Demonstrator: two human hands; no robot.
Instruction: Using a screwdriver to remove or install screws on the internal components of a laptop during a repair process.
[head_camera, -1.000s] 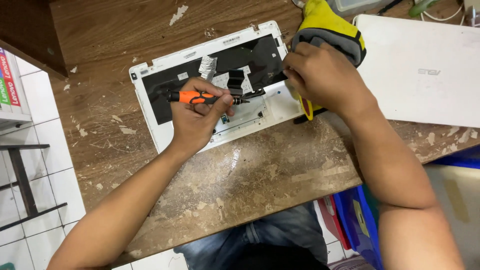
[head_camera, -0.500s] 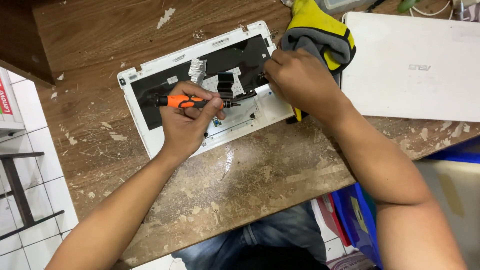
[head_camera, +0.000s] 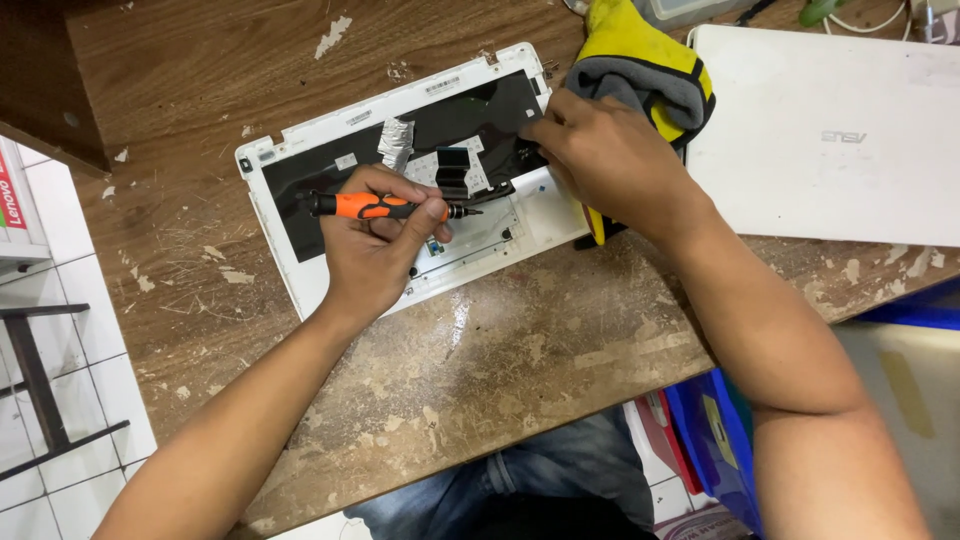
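An opened white laptop shell (head_camera: 300, 270) lies upside down on a worn wooden bench (head_camera: 520, 360), its black inner panel and a strip of silver tape (head_camera: 396, 142) showing. My left hand (head_camera: 375, 245) grips an orange-and-black screwdriver (head_camera: 375, 207), held flat with its tip pointing right over the shell's middle. My right hand (head_camera: 610, 160) rests at the shell's right edge with its fingertips pressed on the black panel; whether it pinches anything is hidden.
A yellow-and-grey cloth (head_camera: 650, 70) lies under my right wrist. A closed white laptop (head_camera: 840, 140) sits at the right. Blue bins (head_camera: 715, 440) stand below the bench edge, and a tiled floor with a black metal frame (head_camera: 40, 390) is at left.
The view has shifted a little, so everything sits slightly lower and left. Both hands keep the same hold on the screwdriver and the shell.
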